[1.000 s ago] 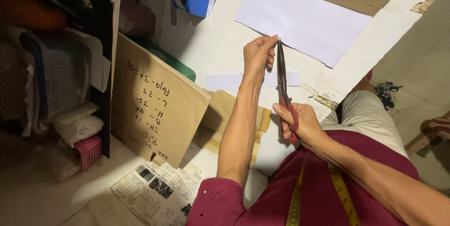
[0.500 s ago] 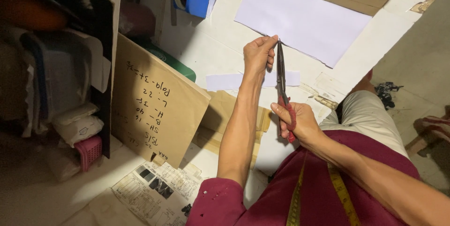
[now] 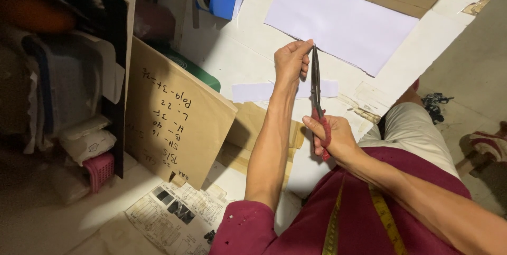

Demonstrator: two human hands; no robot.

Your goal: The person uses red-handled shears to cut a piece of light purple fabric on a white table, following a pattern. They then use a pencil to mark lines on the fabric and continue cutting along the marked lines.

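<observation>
the right hand (image 3: pixel 331 137) is gripping the red handles of a long pair of scissors (image 3: pixel 316 94), fingers clamped through and around the loops, with the dark blades pointing away toward the far side of the white work surface (image 3: pixel 243 54). the left hand (image 3: pixel 292 60) is pinching something at the blade tips, thumb and fingers pressed together; what it is holding there is too small to make out. the blades are looking nearly closed, lying just beside the left fingertips.

the scissor tips are sitting at the near edge of a large pale sheet of paper (image 3: pixel 343 22), and a narrow pale strip (image 3: pixel 253 92) is lying across the surface under the left forearm.

the likeliest trouble is the blades nipping the left fingers, since they are pinching right at the tips with almost no gap. the cut could also be wandering, because the big sheet is lying loose and unweighted. a brown envelope (image 3: pixel 174 117) is leaning at the left edge, near the left elbow, and could be getting knocked over.
</observation>
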